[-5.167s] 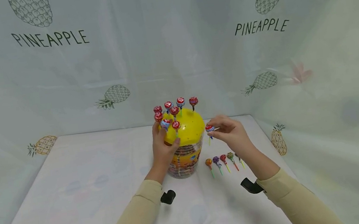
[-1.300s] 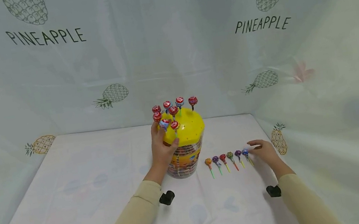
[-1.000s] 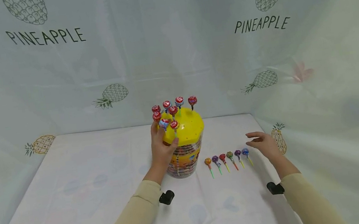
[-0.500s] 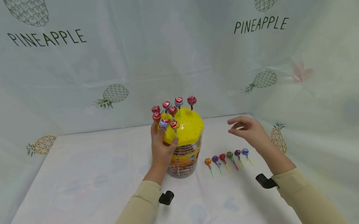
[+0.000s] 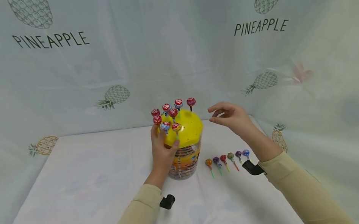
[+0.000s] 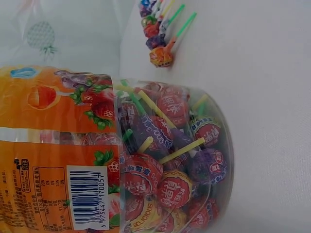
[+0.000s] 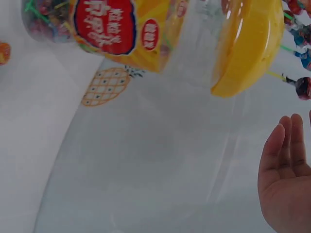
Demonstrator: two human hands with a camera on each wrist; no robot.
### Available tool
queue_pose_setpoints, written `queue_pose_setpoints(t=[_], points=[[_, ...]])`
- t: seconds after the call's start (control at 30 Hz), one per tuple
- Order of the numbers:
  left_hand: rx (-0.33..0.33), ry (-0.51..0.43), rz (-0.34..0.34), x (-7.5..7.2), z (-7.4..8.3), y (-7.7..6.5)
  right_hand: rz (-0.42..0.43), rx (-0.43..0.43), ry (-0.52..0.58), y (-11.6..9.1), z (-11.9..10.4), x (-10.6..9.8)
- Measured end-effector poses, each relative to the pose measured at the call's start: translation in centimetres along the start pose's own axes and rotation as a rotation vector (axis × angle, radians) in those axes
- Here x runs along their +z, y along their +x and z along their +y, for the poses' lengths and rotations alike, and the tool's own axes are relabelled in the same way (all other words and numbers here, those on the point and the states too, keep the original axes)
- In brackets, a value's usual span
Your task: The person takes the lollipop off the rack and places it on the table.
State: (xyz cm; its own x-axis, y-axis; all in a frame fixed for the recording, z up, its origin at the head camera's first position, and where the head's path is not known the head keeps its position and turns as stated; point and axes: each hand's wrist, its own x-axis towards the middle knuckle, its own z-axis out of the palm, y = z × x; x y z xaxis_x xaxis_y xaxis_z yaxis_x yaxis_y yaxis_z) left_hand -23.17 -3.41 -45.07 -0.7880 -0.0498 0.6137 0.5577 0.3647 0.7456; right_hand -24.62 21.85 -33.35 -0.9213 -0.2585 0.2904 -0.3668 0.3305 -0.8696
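A clear plastic jar (image 5: pixel 186 160) with a yellow lid (image 5: pixel 188 128) stands upright on the table, wrapped lollipops packed inside it. Several lollipops (image 5: pixel 173 113) stick up out of the lid by their sticks. My left hand (image 5: pixel 162 152) grips the lid's left side, thumb at the front; it is out of sight in the left wrist view. To the right of the lid, my right hand (image 5: pixel 232 118) is raised with relaxed fingers and nothing between them. Nearest to it is the lollipop (image 5: pixel 191 101) at the lid's back right, which also shows beyond the fingertips in the right wrist view.
Right of the jar, several lollipops (image 5: pixel 223 158) lie in a neat row on the white tablecloth (image 5: pixel 109 198), sticks toward me. The row's right end is close to the black wrist camera (image 5: pixel 253 167). Behind the table hangs a pineapple-print curtain (image 5: pixel 164 53).
Five seconds ago my right hand pinched a lollipop; a blue one then lay at the row's right end. That hand has since risen leftward to the lid, carrying nothing. The left hand stays on the jar.
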Motion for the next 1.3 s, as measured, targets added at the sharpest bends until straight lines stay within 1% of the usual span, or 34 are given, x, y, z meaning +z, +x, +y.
queue_pose_setpoints(t=[0.13,0.23,0.47,0.63,0.87,1.17,1.23,1.3], points=[[-0.004,-0.001,0.007,0.1,0.2,-0.1,0.002,-0.023,-0.034,1.1,-0.9,0.6],[-0.006,0.005,0.012,0.2,0.2,-0.2,0.020,-0.025,-0.041,1.9,-1.6,1.0],[0.006,0.034,0.035,0.2,-0.1,-0.2,0.042,-0.023,0.033,3.7,-2.7,2.4],[0.014,0.042,0.041,0.2,-0.1,-0.2,0.035,-0.029,0.076,4.6,-2.7,3.2],[0.011,0.053,0.044,0.1,0.0,-0.4,0.025,-0.038,0.069,5.0,-2.1,3.8],[0.024,0.072,0.049,0.2,-0.1,-0.4,0.030,-0.032,0.069,4.8,-2.4,3.8],[0.024,0.074,0.054,0.2,-0.1,-0.4,0.031,-0.051,0.074,4.8,-2.3,3.8],[0.026,0.066,0.057,0.2,0.0,-0.4,0.042,-0.089,0.090,4.8,-2.2,3.8]])
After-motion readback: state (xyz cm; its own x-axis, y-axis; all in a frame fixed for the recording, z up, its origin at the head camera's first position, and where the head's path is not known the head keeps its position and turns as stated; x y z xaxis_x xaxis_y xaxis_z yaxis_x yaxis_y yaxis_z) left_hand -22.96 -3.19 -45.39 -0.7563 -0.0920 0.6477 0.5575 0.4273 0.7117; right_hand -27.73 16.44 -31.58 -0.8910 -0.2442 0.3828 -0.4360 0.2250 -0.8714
